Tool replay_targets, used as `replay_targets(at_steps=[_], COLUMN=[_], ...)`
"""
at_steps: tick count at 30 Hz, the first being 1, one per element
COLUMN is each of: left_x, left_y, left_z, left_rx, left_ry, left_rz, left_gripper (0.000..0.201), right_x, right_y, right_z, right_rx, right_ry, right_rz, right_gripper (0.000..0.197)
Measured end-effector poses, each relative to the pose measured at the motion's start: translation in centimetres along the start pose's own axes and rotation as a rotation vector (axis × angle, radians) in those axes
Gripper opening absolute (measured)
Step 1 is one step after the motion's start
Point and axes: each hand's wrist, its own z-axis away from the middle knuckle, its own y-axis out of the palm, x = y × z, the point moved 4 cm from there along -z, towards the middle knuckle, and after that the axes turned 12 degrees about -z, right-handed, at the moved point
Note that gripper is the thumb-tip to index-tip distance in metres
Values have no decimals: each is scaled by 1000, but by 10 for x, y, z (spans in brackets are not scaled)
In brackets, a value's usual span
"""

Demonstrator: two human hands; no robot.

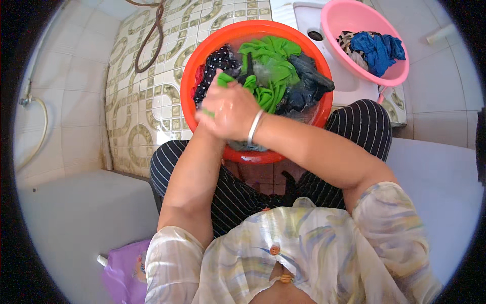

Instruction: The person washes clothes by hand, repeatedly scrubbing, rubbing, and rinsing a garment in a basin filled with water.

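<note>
My two hands are pressed together over the near left side of an orange-red basin (188, 61), gripping a wet green garment (273, 55). My right hand (234, 107) lies on top, closed round the cloth, with a white bracelet at its wrist. Beneath it my left hand (206, 121) is mostly covered; a bit of green cloth shows between the two. The rest of the green garment trails into cloudy water. Beside it in the basin are a black polka-dot cloth (218, 66), a dark grey-blue garment (309, 83) and a strip of red cloth (198, 78).
At the upper right, a pink basin (336, 55) holds a blue cloth (377, 50) and patterned cloth, beside a drain hole (315, 35). A brown hose (161, 38) hangs at the upper left. A purple pouch (124, 271) with a white cap lies lower left.
</note>
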Motion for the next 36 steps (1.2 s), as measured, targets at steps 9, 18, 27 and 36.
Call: replay_targets(at_steps=[9, 18, 27, 36], left_x=[28, -40, -23, -54], left_y=[-32, 28, -7, -22], left_z=[-43, 14, 2, 7], left_rx=[115, 55, 160, -72], left_ry=[451, -318, -39, -287], left_rz=[-952, 201, -882, 187], left_gripper=[22, 49, 36, 28], right_x=[-51, -135, -143, -126], right_y=[-11, -77, -94, -52], right_z=[-10, 0, -7, 36], right_rx=[-49, -275, -475, 816], right_ry=[63, 406, 633, 663], right_rz=[61, 150, -802, -396], right_gripper=[23, 35, 31, 44])
